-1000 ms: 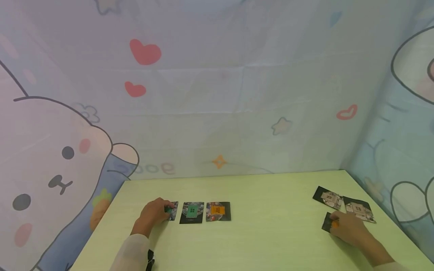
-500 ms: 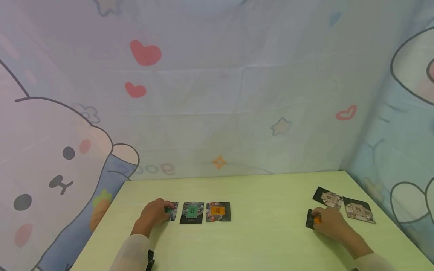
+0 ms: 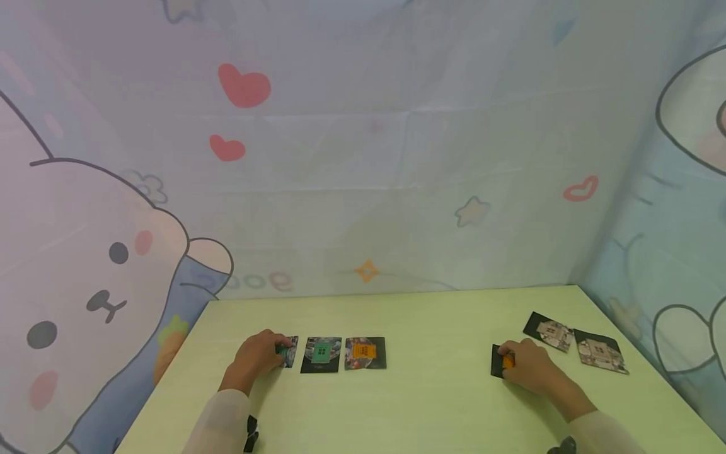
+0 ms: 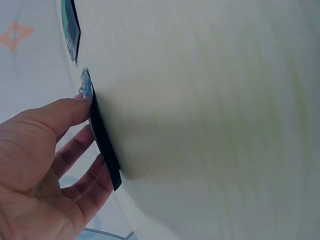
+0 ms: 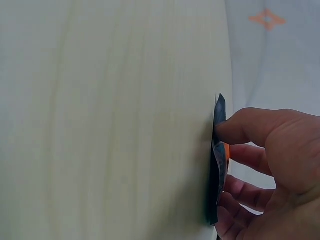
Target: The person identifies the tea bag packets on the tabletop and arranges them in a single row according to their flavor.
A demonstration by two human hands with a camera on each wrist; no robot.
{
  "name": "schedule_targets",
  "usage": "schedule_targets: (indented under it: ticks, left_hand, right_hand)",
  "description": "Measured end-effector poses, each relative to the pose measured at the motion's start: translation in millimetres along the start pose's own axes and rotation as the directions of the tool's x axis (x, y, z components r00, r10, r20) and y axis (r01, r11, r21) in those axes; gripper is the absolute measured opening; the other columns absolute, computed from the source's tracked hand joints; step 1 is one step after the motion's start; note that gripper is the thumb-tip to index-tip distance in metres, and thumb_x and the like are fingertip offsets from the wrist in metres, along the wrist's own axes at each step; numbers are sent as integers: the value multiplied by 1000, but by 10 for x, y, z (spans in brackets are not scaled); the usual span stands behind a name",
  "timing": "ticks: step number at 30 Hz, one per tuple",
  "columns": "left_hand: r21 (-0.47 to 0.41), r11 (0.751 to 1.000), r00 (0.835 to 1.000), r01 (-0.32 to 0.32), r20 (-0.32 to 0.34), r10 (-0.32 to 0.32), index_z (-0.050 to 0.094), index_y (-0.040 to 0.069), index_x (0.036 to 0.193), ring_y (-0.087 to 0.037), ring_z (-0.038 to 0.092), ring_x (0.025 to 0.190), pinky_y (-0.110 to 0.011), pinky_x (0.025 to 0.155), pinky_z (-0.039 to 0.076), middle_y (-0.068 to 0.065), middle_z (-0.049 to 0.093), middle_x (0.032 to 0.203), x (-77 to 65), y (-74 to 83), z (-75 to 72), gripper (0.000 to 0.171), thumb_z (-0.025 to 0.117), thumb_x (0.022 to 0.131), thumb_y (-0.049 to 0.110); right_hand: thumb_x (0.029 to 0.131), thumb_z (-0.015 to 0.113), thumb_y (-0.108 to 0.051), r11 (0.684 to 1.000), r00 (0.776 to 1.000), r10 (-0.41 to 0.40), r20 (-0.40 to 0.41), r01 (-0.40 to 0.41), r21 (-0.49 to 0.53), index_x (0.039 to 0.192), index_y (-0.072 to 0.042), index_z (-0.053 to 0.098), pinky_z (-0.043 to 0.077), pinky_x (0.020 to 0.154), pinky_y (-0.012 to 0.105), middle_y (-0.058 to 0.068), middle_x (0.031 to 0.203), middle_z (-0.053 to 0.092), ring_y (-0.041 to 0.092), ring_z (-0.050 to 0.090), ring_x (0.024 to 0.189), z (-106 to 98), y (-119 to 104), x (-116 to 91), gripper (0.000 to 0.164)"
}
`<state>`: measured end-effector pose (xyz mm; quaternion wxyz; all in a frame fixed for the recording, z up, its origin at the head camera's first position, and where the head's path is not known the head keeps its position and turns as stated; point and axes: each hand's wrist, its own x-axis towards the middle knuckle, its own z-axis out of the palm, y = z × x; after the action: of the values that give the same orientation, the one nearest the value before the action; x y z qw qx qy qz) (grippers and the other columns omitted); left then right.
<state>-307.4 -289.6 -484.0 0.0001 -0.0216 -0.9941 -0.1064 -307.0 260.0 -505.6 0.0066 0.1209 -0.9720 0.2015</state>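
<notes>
Though in hands (image 3: 257,356) (image 3: 529,366), packet edges (image 3: 292,353) (image 3: 496,362) free

Head view's running dim, flat and hazy; the table (image 3: 431,397) is taking a yellow-green cast, the backdrop (image 3: 351,157) showing lavender upper left. Left hand (image 3: 254,359) and right hand (image 3: 527,366) are casting soft shadows. Small print on the green-labelled packet (image 3: 321,356) is blurring. Wrist views are reading bluish, backdrop looking soft.

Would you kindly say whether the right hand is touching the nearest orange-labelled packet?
Touching: the right wrist view shows the right hand with its thumb against the orange-labelled packet, leaving no gap.
</notes>
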Motion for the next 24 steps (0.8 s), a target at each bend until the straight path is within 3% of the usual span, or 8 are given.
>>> schedule_targets:
  ticks: [24]
  left_hand:
    - [14,1000,1000,8,10,-8,77,18,116,-40,67,107,-56,96,54,-14,69,117,11,6,-3,31,77,85,11]
  right_hand:
    - [76,77,-6,994,998,4,65,-11,104,112,-10,70,40,70,35,16,106,59,29,50,88,250,-563,260,37]
